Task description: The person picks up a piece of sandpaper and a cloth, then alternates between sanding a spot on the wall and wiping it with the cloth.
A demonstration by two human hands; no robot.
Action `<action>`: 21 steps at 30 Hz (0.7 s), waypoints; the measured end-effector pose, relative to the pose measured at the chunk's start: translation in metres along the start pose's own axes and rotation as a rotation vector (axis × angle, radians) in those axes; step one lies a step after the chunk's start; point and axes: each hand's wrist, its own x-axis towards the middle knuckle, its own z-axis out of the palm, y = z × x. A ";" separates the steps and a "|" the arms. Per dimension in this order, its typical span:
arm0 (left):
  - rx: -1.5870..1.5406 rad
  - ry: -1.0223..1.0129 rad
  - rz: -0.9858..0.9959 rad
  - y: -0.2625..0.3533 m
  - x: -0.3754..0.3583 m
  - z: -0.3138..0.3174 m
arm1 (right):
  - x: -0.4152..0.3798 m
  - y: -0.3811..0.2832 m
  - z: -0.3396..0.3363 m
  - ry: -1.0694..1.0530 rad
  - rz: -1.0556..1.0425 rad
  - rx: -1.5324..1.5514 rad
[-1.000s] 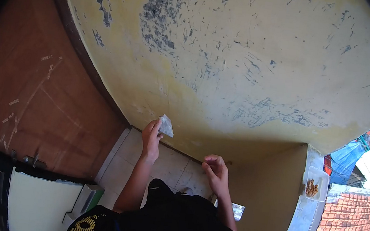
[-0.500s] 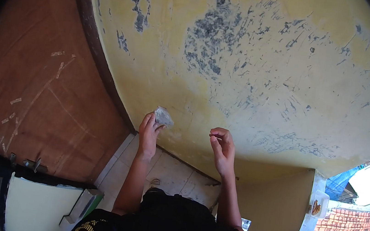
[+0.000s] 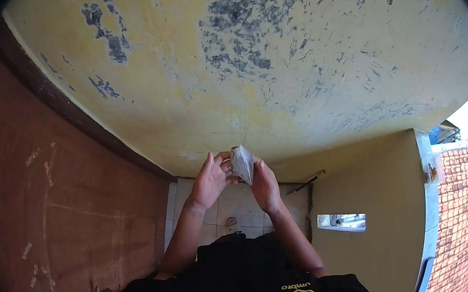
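Note:
A grey-white folded sheet [image 3: 242, 163], dusty and worn like used sandpaper, is held up between my hands in front of the wall. My left hand [image 3: 209, 184] grips its left side, with the thumb raised and the fingers curled partly behind it. From the right, my right hand [image 3: 265, 188] closes on the sheet's edge; some of its fingers are hidden. Beyond the hands rises a yellow wall [image 3: 151, 106] with its paint worn away in dark grey patches [image 3: 240, 24] and scratches.
A brown door panel [image 3: 103, 212] with tape scraps stands at left. To the right is a low beige wall [image 3: 369, 186] with a small opening [image 3: 341, 221]. A clear plastic container [image 3: 433, 170] sits on its ledge. Roof tiles [image 3: 463, 232] lie beyond.
My view has turned left and down. The hands have come together, and my right hand, apart from the sheet before, now meets it. The sheet is turned more upright.

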 end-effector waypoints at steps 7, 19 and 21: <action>0.101 -0.083 -0.178 -0.033 0.009 0.005 | -0.044 0.028 -0.013 0.489 -0.202 -0.025; 0.304 -0.209 -0.460 -0.092 -0.049 0.017 | -0.165 0.069 0.013 0.762 -0.430 0.250; 0.397 -0.292 -0.491 -0.113 -0.071 0.020 | -0.197 0.086 0.014 0.735 -0.437 0.496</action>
